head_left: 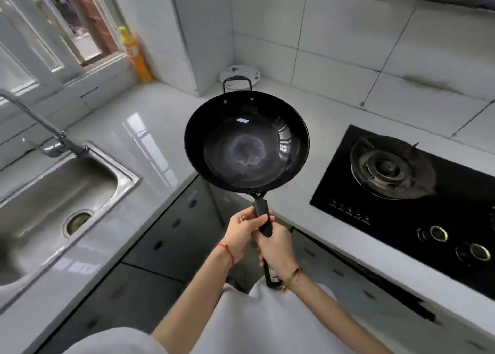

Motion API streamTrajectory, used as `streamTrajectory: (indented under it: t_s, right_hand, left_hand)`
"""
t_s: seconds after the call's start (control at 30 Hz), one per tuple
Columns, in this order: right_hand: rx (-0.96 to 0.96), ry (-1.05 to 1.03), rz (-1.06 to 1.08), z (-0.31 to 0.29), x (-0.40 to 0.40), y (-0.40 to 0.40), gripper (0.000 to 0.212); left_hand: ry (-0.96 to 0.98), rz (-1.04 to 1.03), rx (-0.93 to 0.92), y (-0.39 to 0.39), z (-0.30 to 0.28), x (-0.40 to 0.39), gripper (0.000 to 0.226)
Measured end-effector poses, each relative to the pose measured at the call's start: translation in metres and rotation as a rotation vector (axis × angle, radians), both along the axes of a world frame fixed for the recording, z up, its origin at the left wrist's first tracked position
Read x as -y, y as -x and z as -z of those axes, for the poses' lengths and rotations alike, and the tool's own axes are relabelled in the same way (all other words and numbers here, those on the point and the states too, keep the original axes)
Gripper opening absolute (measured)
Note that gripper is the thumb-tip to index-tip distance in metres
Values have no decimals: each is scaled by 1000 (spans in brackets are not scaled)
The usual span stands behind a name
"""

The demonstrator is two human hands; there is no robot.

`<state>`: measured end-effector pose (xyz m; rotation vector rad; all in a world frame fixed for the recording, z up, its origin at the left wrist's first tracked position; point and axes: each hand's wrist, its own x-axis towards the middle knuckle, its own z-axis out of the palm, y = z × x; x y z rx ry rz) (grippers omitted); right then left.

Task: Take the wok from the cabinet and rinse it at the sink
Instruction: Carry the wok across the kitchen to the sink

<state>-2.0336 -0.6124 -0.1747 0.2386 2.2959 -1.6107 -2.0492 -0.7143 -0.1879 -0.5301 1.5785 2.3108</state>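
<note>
A black wok (246, 142) hangs in the air over the inner corner of the white counter, mouth up and empty, its loop handle pointing to the back wall. Its long black handle runs down toward me. My left hand (242, 233) grips the handle close to the bowl. Just behind it, my right hand (276, 248) wraps the handle further back. The steel sink (126, 178) lies at the left with its faucet (40, 122) arching over it. No water runs.
A black gas hob (401, 193) with one burner and knobs sits in the counter at the right. A yellow bottle (135, 56) stands by the window; a white plate (239, 74) leans in the back corner. Grey cabinet fronts (171, 236) are below.
</note>
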Motion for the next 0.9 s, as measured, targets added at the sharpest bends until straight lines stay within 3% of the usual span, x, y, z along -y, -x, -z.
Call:
streamTrajectory:
  t_s: [0.23, 0.5, 0.9]
  right_hand:
    - [-9, 33, 260, -8, 69, 23, 14]
    - [24, -4, 432, -10, 90, 48, 19]
    - [100, -14, 537, 17, 81, 70, 16]
  left_hand:
    - [-25, 244, -3, 49, -5, 61, 24]
    - [-71, 457, 33, 86, -7, 71, 25]
    - [-48, 535, 132, 109, 7, 54, 28]
